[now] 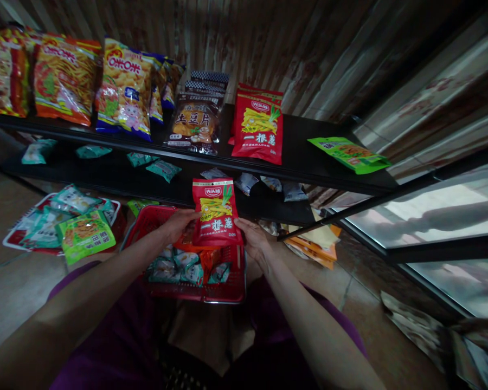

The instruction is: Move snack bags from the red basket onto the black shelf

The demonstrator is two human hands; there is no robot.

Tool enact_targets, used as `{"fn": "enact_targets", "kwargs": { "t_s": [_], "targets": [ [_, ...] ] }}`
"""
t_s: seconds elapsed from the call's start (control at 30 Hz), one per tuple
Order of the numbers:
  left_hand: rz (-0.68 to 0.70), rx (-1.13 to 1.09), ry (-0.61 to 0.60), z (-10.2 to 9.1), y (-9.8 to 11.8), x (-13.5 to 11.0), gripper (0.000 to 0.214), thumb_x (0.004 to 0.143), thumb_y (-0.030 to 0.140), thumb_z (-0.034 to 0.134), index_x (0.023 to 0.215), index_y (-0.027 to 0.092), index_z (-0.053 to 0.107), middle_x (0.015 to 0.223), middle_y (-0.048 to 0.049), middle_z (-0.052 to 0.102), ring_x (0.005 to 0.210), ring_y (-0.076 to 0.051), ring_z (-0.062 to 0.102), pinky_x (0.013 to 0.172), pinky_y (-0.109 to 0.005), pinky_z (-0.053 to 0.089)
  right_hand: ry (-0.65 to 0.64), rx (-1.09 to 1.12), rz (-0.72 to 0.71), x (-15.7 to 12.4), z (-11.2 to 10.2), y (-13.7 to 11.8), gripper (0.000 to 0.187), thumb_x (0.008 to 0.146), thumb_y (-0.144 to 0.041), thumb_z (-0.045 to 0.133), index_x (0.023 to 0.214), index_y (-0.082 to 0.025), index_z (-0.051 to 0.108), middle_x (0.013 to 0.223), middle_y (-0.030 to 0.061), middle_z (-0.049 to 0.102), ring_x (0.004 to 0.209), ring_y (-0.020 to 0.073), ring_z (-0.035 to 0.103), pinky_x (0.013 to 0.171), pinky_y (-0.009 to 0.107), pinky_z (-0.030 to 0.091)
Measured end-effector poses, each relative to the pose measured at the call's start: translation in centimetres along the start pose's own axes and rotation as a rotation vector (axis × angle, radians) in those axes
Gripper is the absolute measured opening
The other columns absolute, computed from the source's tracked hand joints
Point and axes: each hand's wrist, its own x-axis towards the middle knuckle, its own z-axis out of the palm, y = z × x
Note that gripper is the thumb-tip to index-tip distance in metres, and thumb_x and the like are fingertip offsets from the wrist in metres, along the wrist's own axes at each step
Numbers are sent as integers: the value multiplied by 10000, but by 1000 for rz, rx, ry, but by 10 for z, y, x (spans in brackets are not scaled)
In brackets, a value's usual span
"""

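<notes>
I hold a red snack bag (216,212) upright with both hands, above a red basket (231,287) full of small packets. My left hand (178,223) grips the bag's left edge and my right hand (252,238) grips its lower right edge. On the black shelf (305,162) just above stands a stack of matching red bags (258,125). A brown chip bag (195,122) stands to their left and a green bag (350,154) lies flat to their right.
More large snack bags (126,89) line the shelf's left end. Small teal packets (162,169) lie on the lower shelf. A tray (12,238) of green and teal packets sits on the floor at left. Orange packets (315,252) lie under the shelf's right end.
</notes>
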Motion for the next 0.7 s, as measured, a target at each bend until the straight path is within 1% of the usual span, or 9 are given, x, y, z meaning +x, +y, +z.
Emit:
{"fn": "enact_targets", "kwargs": {
  "t_s": [0.13, 0.23, 0.33, 0.47, 0.57, 0.7],
  "targets": [
    [-40, -6, -68, 1, 0, -7, 227, 576, 256, 779, 670, 133, 613, 605, -14, 643, 529, -111, 587, 517, -217, 464, 55, -6, -48, 3, -2, -1, 132, 632, -165, 756, 750, -185, 700, 704, 30, 748, 640, 181, 697, 645, 301, 586],
    [-55, 22, -114, 2, -2, -13, 255, 576, 269, 802, 707, 121, 642, 678, -36, 676, 579, -134, 620, 554, -247, 499, 63, 9, -66, 6, -3, -1, 110, 660, -159, 728, 765, -186, 703, 708, 36, 749, 666, 194, 703, 669, 321, 591],
    [-63, 59, -153, 0, -5, -15, 326, 557, 297, 825, 773, 114, 664, 772, -61, 697, 619, -153, 645, 595, -274, 523, 73, 17, -61, 9, -4, 0, 116, 647, -158, 737, 752, -188, 698, 687, 36, 744, 636, 197, 700, 678, 337, 595],
    [-42, 72, -198, -4, -11, -12, 345, 558, 302, 826, 799, 116, 665, 815, -72, 702, 658, -157, 654, 636, -283, 529, 89, 9, -58, 13, -5, 2, 103, 643, -158, 734, 731, -189, 691, 660, 34, 737, 586, 193, 688, 648, 340, 597],
    [-38, 94, -203, -5, -13, -10, 338, 583, 300, 810, 826, 118, 661, 774, -64, 699, 622, -152, 650, 614, -275, 517, 120, -7, -64, 14, -5, 3, 85, 642, -159, 730, 701, -192, 679, 623, 22, 726, 562, 190, 679, 631, 343, 597],
    [-7, 159, -200, -6, -14, -12, 328, 626, 334, 778, 835, 115, 653, 646, -38, 668, 519, -130, 613, 516, -232, 459, 158, -18, -80, 13, -3, 3, 85, 642, -151, 730, 689, -193, 672, 596, 5, 716, 525, 167, 658, 588, 316, 589]
  ]
}}
